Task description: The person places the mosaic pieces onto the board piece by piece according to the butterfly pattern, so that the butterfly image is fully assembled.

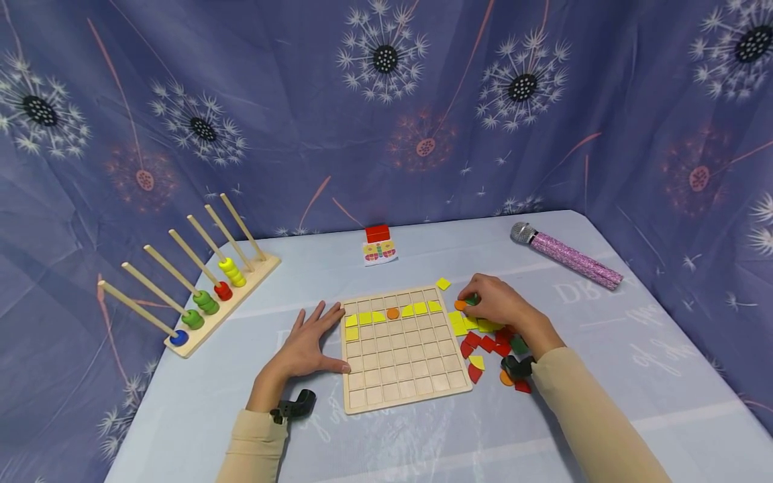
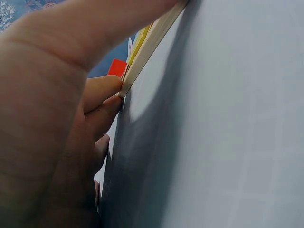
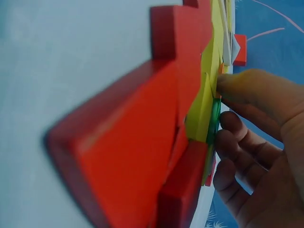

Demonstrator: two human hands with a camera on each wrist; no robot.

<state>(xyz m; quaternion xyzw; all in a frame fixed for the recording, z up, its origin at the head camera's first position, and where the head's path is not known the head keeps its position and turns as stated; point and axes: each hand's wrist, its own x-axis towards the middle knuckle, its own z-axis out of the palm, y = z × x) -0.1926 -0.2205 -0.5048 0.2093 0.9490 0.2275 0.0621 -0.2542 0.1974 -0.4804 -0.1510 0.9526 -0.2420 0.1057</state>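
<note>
A square wooden grid board (image 1: 403, 349) lies flat at the middle of the table. Along its upper rows sit yellow pieces (image 1: 365, 318) and one orange disc (image 1: 393, 313). My left hand (image 1: 308, 345) has its fingers spread, with thumb and index finger touching the board's left edge. Beyond the board's right side, my right hand (image 1: 498, 302) pinches another orange disc (image 1: 461, 305) between thumb and index finger. A green piece (image 1: 473, 300) lies against those fingers. Under and beside this hand are loose yellow pieces (image 1: 457, 323) and red pieces (image 1: 473, 340), large and close in the right wrist view (image 3: 128, 142).
A wooden peg stand (image 1: 199, 332) with coloured rings stands at the left. A small picture card (image 1: 380, 251) leans against a red block (image 1: 377, 233) at the back. A pink glittery microphone (image 1: 568, 257) lies back right. One yellow square (image 1: 443, 284) lies off the board's top right corner.
</note>
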